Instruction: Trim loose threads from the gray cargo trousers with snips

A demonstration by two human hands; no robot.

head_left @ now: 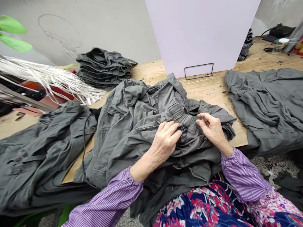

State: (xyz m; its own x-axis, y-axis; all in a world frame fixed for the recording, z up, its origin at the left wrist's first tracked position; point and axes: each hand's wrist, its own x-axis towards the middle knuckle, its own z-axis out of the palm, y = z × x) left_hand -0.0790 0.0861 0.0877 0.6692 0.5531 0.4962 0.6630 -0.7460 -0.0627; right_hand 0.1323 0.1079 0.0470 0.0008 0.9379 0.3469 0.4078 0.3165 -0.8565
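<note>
Left hand (166,136), at the waistband's (178,114) seven o'clock, should steady it; right hand (212,126) at four; either grip's closure unclear.

Garment workshop, pretty sure. There's a rough wooden table (216,91) loaded with heaps of matching dark grey clothes (267,110), including an elastic-waisted garment (182,116) with fraying seam edges, plus a neat garment stack (104,69) by the plain grey wall (113,25) and loads of white strips (54,78).
</note>
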